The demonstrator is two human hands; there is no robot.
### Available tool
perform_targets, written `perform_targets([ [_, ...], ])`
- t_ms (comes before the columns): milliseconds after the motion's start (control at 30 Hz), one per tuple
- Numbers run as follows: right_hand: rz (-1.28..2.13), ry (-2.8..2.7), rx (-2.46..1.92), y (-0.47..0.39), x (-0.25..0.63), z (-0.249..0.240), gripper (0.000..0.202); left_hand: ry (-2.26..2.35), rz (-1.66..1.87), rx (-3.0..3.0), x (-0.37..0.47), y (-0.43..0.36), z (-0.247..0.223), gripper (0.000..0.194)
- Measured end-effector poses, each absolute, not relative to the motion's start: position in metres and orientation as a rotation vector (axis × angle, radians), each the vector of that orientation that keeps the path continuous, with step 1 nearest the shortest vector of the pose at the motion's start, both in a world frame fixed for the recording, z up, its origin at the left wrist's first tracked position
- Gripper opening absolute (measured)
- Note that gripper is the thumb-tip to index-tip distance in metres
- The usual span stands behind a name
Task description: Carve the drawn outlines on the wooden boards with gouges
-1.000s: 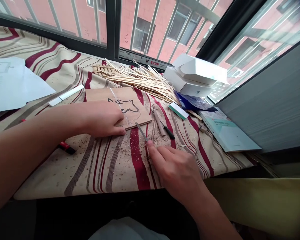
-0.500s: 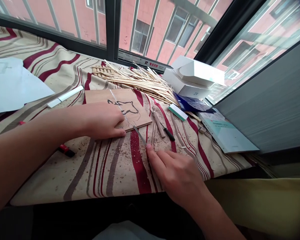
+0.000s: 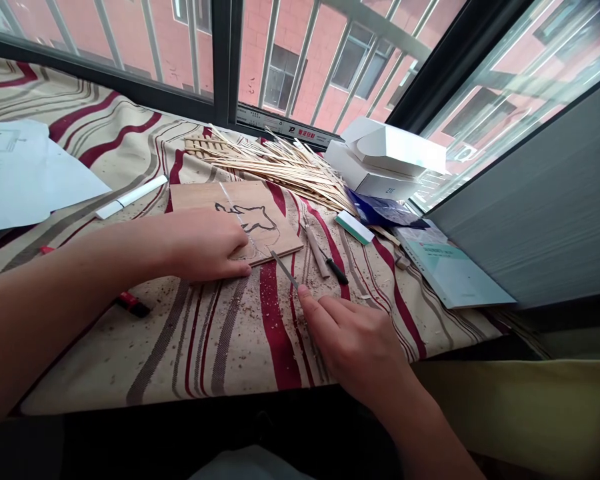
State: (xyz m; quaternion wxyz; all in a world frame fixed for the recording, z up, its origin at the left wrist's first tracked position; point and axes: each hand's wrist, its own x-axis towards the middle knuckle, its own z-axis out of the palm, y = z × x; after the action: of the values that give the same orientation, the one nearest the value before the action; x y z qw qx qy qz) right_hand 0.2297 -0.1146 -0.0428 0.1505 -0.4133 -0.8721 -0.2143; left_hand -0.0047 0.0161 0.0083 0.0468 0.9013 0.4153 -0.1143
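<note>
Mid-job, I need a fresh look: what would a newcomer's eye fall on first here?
The wooden board in the middle likely comes first: a black outline is drawn on it, the left hand rests on it, and the right hand holds a thin metal tool at its near edge. Next come the heaped wooden sticks behind it, by the window frame, and the white box marked ZTE to their right.

A board (image 3: 260, 201) lies on the worktop (image 3: 173, 373), with sticks (image 3: 285, 168) behind it and papers (image 3: 15, 175) to the left. Two tools (image 3: 317, 252) lie just right of the board, and a book (image 3: 463, 270) is farther right. A box (image 3: 387, 160) sits behind the book, by the window (image 3: 225, 67).
</note>
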Motion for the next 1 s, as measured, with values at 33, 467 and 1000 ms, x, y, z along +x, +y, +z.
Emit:
perform_targets([
  [33, -0.619, -2.522, -1.168, -0.114, 0.229, -0.041, 0.036, 1.268, -0.347, 2.746, -0.005, 0.016, 0.008, 0.040],
  [467, -0.729, -2.659, -1.091, -0.112, 0.224, -0.027, 0.035, 1.281, -0.348, 2.753, -0.004, 0.020, 0.004, 0.042],
  [1000, -0.829, -2.662, -1.073, -0.108, 0.218, -0.025, 0.033, 1.283, -0.429, 2.761, -0.002, 0.017, 0.009, 0.042],
])
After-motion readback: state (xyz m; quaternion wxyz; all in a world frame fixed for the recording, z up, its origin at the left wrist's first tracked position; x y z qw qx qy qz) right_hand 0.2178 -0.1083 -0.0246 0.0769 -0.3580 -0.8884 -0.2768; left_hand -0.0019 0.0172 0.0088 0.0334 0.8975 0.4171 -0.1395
